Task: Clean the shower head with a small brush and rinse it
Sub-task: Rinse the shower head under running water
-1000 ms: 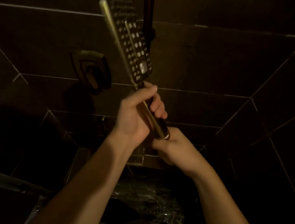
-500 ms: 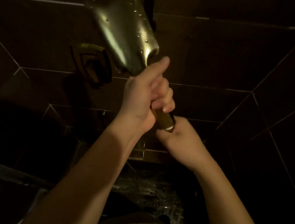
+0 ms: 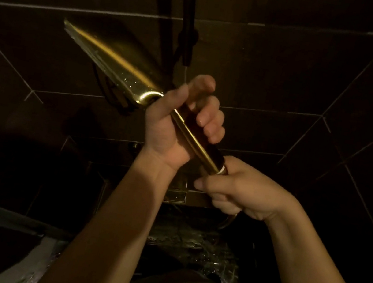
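Forearms are reaching up from the bottom of the view in a dim shower with dark tiled walls (image 3: 290, 72). Nearest, the right hand (image 3: 243, 193) is gripping the lower end of the handle where the hose (image 3: 228, 222) joins, fingers curled round it, while the left hand (image 3: 178, 125) is wrapping its grip around the handle higher up. Beyond them, the gold shower head (image 3: 110, 59) is slanting up to the left, its back showing, in front of the dark riser pipe (image 3: 188, 18).
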{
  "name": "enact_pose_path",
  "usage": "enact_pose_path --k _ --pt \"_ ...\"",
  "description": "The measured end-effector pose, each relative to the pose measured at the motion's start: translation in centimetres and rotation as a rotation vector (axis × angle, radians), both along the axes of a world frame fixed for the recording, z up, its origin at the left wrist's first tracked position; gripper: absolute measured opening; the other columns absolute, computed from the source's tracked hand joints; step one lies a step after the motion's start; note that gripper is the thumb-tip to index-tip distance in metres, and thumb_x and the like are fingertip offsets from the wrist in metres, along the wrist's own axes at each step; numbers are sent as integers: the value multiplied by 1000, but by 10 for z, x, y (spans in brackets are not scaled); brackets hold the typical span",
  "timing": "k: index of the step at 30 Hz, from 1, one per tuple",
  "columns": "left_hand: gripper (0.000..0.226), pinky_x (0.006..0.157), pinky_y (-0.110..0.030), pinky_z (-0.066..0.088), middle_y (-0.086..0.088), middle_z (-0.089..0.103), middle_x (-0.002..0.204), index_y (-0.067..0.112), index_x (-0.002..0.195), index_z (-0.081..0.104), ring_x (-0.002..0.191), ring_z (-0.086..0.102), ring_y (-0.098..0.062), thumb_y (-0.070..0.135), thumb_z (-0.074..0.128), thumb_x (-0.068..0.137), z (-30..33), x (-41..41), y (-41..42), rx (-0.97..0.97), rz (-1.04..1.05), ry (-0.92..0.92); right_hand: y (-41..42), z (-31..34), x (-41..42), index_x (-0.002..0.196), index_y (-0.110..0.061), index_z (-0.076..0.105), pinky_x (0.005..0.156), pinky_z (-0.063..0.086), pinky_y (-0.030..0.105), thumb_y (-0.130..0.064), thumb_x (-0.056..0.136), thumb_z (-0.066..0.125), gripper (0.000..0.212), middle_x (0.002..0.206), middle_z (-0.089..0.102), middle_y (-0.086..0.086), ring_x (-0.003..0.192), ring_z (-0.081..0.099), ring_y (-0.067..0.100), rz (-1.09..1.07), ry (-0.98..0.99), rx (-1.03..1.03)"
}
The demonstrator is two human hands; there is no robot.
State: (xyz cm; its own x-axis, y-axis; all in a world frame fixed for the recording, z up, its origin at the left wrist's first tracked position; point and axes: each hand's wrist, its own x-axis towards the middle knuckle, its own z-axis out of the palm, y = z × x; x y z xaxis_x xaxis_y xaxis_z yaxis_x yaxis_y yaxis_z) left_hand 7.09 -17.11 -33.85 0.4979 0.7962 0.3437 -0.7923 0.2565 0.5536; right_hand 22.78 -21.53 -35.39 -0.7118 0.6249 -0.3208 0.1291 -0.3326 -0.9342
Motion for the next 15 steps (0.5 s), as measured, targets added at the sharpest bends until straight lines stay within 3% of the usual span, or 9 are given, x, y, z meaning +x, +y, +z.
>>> enact_pose_path --k 3,5,9,12,15 --pt "29 40 -25 34 0 50 42 7 61 60 33 44 -13 17 73 85 -4 3 1 8 -42 -27 2 -2 4 58 -11 40 35 14 22 -5 93 53 39 45 31 1 35 23 9 45 -2 -81" --pt "41 36 -21 30 4 43 35 13 48 52 27 36 -10 16 67 86 -7 8 1 -94 104 59 1 -4 0 64 -12 46 37 19 25 -3 91 55 30 47 36 0 37 28 12 -99 -99 5" --pt "46 42 -22 33 6 35 41 19 52 42 35 31 -9 23 68 90 -8 18 2 -502 528 294 -2 -14 -17 76 -20 57 45 39 19 -11 86 62 15 60 56 -7 45 53 3 -510 -590 489" --pt "43 46 -27 40 3 38 48 18 56 44 40 38 -12 18 69 91 -8 26 0 -611 689 376 -4 -25 -26 101 -22 60 51 43 18 -13 87 63 16 77 61 -6 62 60 4 -575 -705 554" --pt "39 48 -29 45 1 45 50 16 58 50 43 45 -14 15 69 92 -8 27 -3 -571 800 428 -5 -29 -29 106 -21 60 48 42 15 -13 87 63 21 77 63 -6 60 61 3 -579 -696 587"
